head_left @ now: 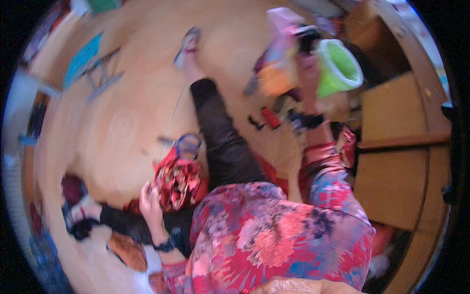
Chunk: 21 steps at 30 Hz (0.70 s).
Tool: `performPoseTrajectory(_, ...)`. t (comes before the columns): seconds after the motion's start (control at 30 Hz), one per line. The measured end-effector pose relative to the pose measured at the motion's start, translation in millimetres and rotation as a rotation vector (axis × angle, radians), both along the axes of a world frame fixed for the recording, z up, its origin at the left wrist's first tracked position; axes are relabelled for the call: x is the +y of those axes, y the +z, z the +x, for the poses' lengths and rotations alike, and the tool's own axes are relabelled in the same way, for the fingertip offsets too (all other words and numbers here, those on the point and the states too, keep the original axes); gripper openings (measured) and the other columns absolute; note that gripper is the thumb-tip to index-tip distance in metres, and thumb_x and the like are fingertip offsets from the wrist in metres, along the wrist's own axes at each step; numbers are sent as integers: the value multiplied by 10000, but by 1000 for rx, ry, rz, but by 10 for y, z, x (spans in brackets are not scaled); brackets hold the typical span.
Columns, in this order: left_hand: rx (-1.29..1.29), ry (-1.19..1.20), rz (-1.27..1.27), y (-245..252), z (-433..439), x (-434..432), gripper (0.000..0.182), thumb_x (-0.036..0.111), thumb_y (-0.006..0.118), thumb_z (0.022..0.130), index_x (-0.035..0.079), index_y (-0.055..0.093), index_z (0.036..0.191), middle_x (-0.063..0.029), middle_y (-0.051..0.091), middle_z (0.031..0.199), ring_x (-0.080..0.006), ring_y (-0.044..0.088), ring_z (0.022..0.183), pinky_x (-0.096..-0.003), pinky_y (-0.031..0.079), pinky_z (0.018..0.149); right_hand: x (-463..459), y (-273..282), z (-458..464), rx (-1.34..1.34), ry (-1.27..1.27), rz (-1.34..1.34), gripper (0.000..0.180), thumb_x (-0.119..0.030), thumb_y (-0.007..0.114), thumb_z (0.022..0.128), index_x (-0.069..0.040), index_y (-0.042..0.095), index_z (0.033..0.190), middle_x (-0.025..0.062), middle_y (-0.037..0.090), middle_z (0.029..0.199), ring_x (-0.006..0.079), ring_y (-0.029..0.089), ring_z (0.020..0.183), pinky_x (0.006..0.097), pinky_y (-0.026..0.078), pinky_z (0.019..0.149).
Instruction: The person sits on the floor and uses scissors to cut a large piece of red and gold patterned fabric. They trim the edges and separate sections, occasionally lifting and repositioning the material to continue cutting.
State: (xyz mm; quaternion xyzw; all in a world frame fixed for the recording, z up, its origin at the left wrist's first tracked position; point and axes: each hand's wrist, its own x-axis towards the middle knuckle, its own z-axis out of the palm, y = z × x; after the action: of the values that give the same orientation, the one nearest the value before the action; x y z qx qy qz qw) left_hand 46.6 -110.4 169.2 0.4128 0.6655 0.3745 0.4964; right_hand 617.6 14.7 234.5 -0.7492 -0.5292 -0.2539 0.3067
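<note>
My left hand [150, 202] is beside a red bag [167, 158], its fingers loosely curled and nothing visible in them. Shiny red and gold pieces [180, 183] fill the bag, and a blue loop [189, 145] shows at its top. A dark band [164, 245] is around my left wrist. Stretched forward past another dark band [312, 120], my right hand [307, 82] is blurred beside a light-green bin [337, 70] with a white rim. Whether it grips the bin or anything else cannot be made out. Orange and pink items [277, 79] lie close to it.
A small red object [271, 117] and dark pieces lie on the floor [128, 110] between my arm and outstretched leg [224, 128]. Wooden cabinet panels [393, 183] stand at the right. A blue-topped folding stool [84, 60] is at the upper left. A brown object [127, 253] lies near my left arm.
</note>
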Motion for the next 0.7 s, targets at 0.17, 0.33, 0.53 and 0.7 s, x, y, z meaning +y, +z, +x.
performPoseTrajectory(0.17, 72, 126, -83, -524, -374, -26, 377, 216, 637, 958, 3, 603, 1268, -109, 639, 1209, -165, 625, 1013, -274, 523, 783, 183, 103, 495, 253, 9, -552, 744, -641, 610, 863, -22, 573, 1274, 244, 652, 1170, 375, 627, 1097, 494, 479, 926)
performPoseTrajectory(0.33, 203, 63, -36, -833, -388, 54, 372, 212, 661, 935, -6, 612, 1233, -117, 667, 1148, -192, 643, 997, -308, 525, 838, -4, -31, -278, -61, 262, -219, 546, -420, 682, 894, -48, 587, 1283, 199, 593, 1327, 342, 570, 1216, 426, 443, 1024)
performPoseTrajectory(0.53, 454, -166, 100, -1168, 1, 217, 269, 222, 687, 888, 48, 653, 1090, -151, 703, 1044, -263, 687, 938, -376, 530, 833, -271, -699, -2123, 512, 865, -332, 406, -216, 706, 878, -37, 607, 1229, 170, 647, 1191, 340, 617, 1105, 399, 492, 962)
performPoseTrajectory(0.7, 521, -362, 13, -1144, 267, -96, 169, 203, 666, 854, 94, 688, 981, -162, 703, 936, -352, 679, 906, -445, 532, 763, -471, -1139, -3238, 493, 1049, -830, 364, -227, 656, 874, -69, 592, 1196, 186, 655, 1041, 357, 664, 947, 449, 546, 810)
